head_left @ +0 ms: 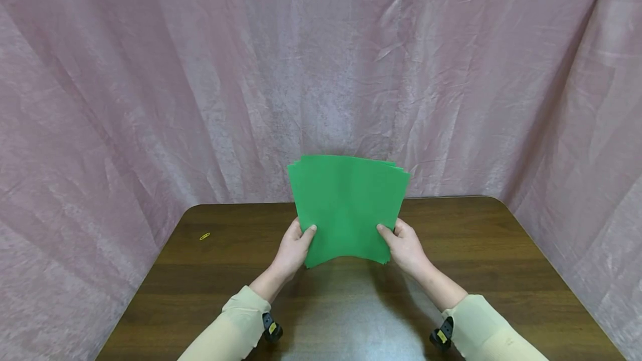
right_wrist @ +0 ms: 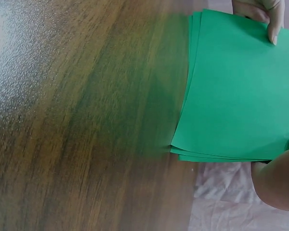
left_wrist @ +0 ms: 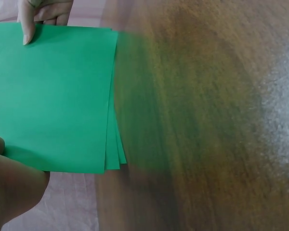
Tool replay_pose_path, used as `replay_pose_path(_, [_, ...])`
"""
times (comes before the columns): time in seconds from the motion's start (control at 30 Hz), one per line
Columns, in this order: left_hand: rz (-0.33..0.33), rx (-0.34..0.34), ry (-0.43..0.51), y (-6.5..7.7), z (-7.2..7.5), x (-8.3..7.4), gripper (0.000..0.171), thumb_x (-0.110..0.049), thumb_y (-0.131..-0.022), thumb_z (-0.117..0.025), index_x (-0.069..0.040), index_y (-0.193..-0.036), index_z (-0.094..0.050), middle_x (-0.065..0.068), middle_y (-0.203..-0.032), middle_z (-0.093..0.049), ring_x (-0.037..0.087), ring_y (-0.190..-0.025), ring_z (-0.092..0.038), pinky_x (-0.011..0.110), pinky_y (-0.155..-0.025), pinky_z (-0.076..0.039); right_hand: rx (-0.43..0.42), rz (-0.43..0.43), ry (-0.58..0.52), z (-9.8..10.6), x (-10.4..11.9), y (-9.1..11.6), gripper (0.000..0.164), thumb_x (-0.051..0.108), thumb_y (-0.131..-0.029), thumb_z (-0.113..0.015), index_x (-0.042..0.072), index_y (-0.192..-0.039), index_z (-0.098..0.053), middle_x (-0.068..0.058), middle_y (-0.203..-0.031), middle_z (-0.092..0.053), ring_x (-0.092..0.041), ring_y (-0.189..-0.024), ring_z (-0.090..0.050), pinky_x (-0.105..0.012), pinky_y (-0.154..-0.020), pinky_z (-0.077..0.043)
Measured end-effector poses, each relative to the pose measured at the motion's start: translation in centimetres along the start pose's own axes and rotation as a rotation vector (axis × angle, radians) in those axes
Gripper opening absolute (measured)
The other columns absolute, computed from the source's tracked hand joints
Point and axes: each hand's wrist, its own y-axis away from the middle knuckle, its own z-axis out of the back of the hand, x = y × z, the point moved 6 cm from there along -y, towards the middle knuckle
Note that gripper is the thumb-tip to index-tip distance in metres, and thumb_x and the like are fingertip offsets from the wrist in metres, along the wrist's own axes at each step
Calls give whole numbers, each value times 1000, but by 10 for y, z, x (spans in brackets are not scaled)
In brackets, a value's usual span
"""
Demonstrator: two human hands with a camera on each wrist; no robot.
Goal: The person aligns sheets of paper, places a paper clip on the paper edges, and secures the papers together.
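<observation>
Several sheets of green paper (head_left: 348, 205) are held up over the table in a loose stack, tilted toward the head camera and bowed along the lower edge. Their edges are slightly fanned, which shows at the corners of the green paper (left_wrist: 58, 96) in the left wrist view and of the green paper (right_wrist: 241, 91) in the right wrist view. My left hand (head_left: 294, 247) pinches the left side, thumb on the front face. On the opposite side my right hand (head_left: 407, 247) grips likewise, thumb in front. The other fingers are mostly hidden behind the sheets.
A small yellow paper clip (head_left: 204, 236) lies on the left part of the brown wooden table (head_left: 476, 249). Pink curtains (head_left: 321, 71) hang behind the table and along its sides.
</observation>
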Motion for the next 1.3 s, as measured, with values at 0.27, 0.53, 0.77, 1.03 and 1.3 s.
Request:
replay_pose_path(0.27, [9,-13,10,0,0,6,42,-18,-111,-47,-2,-148,-37,23,-129,-64,41,-114,-65,58,-97,-52,-18,-6,-1,-1,-1,-1,28,9,-108,-52,-11,-126,-58,-27,-116,-69,-37,-103,-70,-50,-88,-58])
replay_pose_path(0.53, [24,-15,24,3,-2,8,39,-15,-111,-45,-1,-146,-37,23,-127,-64,42,-113,-65,60,-97,-51,-1,-6,-18,-3,-2,-2,28,8,-108,-50,-12,-126,-56,-28,-117,-69,-37,-103,-70,-50,-88,-58])
replay_pose_path(0.77, [20,-7,21,3,-1,10,41,-15,-111,-46,-1,-148,-35,23,-129,-63,40,-115,-65,58,-98,-51,9,-9,-34,-4,-2,-2,29,8,-109,-49,-11,-129,-55,-29,-120,-68,-37,-106,-69,-51,-90,-57])
replay_pose_path(1.03, [14,-5,-9,3,1,3,46,-16,-110,-48,-4,-151,-32,21,-136,-58,35,-119,-62,55,-98,-52,16,-6,-37,-5,0,-2,31,8,-109,-48,-11,-132,-53,-30,-121,-66,-39,-106,-69,-51,-88,-58])
replay_pose_path(1.3, [-28,-43,-32,-3,9,-16,38,-18,-110,-48,-6,-145,-37,19,-133,-57,32,-115,-62,50,-94,-54,2,-14,-29,-6,-3,-3,28,7,-108,-50,-10,-130,-55,-28,-115,-69,-39,-99,-71,-57,-84,-58])
